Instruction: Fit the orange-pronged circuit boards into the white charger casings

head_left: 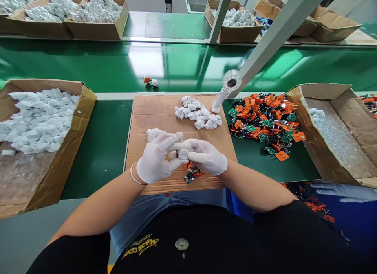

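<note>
In front of my body, both hands in white gloves meet over the cardboard sheet (159, 116). My left hand (156, 158) pinches a small rounded white plastic piece (183, 153) from the left, its fingers bent around the edge. From the other side my right hand (207, 158) closes on the same piece with thumb and fingertips. Just below the fingers is a small green and black circuit board with orange parts (192, 174); whether it is joined to the white piece I cannot tell. Beyond the hands lies a cluster of white pieces (203, 116), and more white pieces (155, 134) sit behind my left hand.
A carton of white shells (39, 120) stands at left. At right lie a heap of orange and green circuit assemblies (266, 122) and a carton (338, 136) with few white pieces. A clear round-headed stand (231, 83) leans near a metal post (271, 34). One assembly (151, 82) rests on the green belt.
</note>
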A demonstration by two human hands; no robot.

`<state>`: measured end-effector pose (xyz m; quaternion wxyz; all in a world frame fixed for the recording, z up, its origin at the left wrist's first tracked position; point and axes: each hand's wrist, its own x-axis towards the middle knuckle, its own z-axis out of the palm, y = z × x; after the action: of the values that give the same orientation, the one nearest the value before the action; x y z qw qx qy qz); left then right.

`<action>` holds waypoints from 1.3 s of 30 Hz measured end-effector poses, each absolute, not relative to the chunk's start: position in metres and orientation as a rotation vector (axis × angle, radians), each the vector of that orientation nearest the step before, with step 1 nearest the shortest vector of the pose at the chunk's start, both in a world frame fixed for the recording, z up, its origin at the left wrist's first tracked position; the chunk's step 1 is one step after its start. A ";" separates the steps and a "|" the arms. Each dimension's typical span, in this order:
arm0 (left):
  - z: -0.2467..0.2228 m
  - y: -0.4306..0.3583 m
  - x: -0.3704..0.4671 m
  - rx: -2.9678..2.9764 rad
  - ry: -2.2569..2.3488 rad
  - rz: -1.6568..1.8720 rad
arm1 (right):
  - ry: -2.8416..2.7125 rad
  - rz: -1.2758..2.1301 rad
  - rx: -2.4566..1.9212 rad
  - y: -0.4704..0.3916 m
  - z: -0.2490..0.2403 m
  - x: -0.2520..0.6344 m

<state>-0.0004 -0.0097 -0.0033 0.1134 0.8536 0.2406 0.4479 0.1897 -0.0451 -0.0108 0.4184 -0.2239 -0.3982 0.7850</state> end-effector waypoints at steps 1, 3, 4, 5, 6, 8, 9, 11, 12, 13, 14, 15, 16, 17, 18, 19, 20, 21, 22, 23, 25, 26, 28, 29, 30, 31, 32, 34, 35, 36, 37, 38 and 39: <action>-0.003 -0.011 0.000 2.517 0.707 1.317 | -0.974 1.969 -0.546 -0.046 -0.011 0.191; -0.002 -0.013 0.000 2.544 0.707 1.314 | -0.951 1.969 -0.545 -0.046 -0.012 0.192; -0.002 -0.014 0.000 2.554 0.706 1.315 | -0.960 1.970 -0.554 -0.046 -0.013 0.193; -0.002 -0.014 0.000 2.563 0.704 1.311 | -0.981 1.969 -0.566 -0.046 -0.012 0.193; -0.003 -0.014 0.000 2.567 0.698 1.304 | -1.003 1.966 -0.580 -0.046 -0.012 0.193; -0.003 -0.014 0.000 2.556 0.663 1.293 | -1.043 1.962 -0.620 -0.046 -0.011 0.193; -0.002 -0.013 0.000 2.543 0.646 1.292 | -1.057 1.962 -0.637 -0.046 -0.011 0.192; -0.002 -0.012 0.000 2.514 0.632 1.299 | -1.063 1.970 -0.637 -0.046 -0.009 0.190; -0.002 -0.012 0.000 2.501 0.629 1.309 | -1.068 1.977 -0.621 -0.046 -0.009 0.189; -0.002 -0.011 0.001 2.492 0.628 1.317 | -1.073 1.983 -0.597 -0.046 -0.008 0.189; -0.002 -0.011 0.001 2.487 0.621 1.324 | -1.075 1.987 -0.571 -0.046 -0.007 0.188; -0.001 -0.011 0.001 2.485 0.608 1.329 | -1.075 1.993 -0.549 -0.046 -0.007 0.189; -0.001 -0.011 0.001 2.483 0.589 1.332 | -1.072 1.996 -0.530 -0.046 -0.006 0.189; -0.001 -0.011 0.002 2.483 0.568 1.335 | -1.067 1.993 -0.520 -0.046 -0.006 0.189; 0.000 -0.011 0.002 2.483 0.555 1.333 | -1.064 1.986 -0.521 -0.046 -0.005 0.190; 0.001 -0.012 0.002 2.484 0.553 1.329 | -1.076 1.984 -0.534 -0.046 -0.005 0.191; 0.001 -0.012 0.003 2.490 0.564 1.325 | -1.099 1.981 -0.560 -0.046 -0.004 0.191; 0.002 -0.013 0.004 2.503 0.585 1.321 | -1.128 1.971 -0.598 -0.047 -0.004 0.191; 0.002 -0.014 0.004 2.524 0.611 1.320 | -1.159 1.945 -0.644 -0.047 -0.004 0.190; 0.003 -0.015 0.005 2.551 0.633 1.319 | -1.183 1.900 -0.697 -0.048 -0.004 0.189; 0.003 -0.016 0.007 2.609 0.650 1.329 | -1.214 1.768 -0.797 -0.051 -0.004 0.186; 0.003 -0.017 0.007 2.632 0.644 1.341 | -1.230 1.702 -0.836 -0.053 -0.004 0.185; 0.003 -0.018 0.008 2.661 0.625 1.368 | -1.271 1.611 -0.887 -0.055 -0.003 0.183; 0.003 -0.018 0.009 2.669 0.621 1.378 | -1.288 1.589 -0.901 -0.056 -0.002 0.182; 0.002 -0.018 0.009 2.674 0.620 1.382 | -1.297 1.578 -0.907 -0.056 -0.002 0.182; 0.002 -0.018 0.008 2.675 0.618 1.379 | -1.294 1.580 -0.905 -0.056 -0.001 0.182; 0.001 -0.018 0.008 2.673 0.619 1.370 | -1.283 1.597 -0.889 -0.056 0.000 0.183; 0.001 -0.018 0.008 2.665 0.620 1.363 | -1.258 1.658 -0.843 -0.055 0.000 0.186; 0.001 -0.018 0.008 2.663 0.622 1.361 | -1.252 1.687 -0.831 -0.054 0.000 0.187; 0.001 -0.018 0.008 2.661 0.625 1.359 | -1.252 1.707 -0.835 -0.054 -0.001 0.188; 0.001 -0.018 0.008 2.658 0.625 1.360 | -1.256 1.715 -0.851 -0.053 -0.001 0.189; 0.001 -0.018 0.009 2.650 0.620 1.366 | -1.258 1.714 -0.872 -0.053 -0.002 0.190; 0.001 -0.018 0.009 2.637 0.609 1.379 | -1.253 1.710 -0.886 -0.053 -0.003 0.191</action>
<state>0.0090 -0.0176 0.0010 0.0520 0.8670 0.2003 0.4534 0.1909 -0.0532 -0.0031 0.4096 -0.3516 -0.4974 0.6791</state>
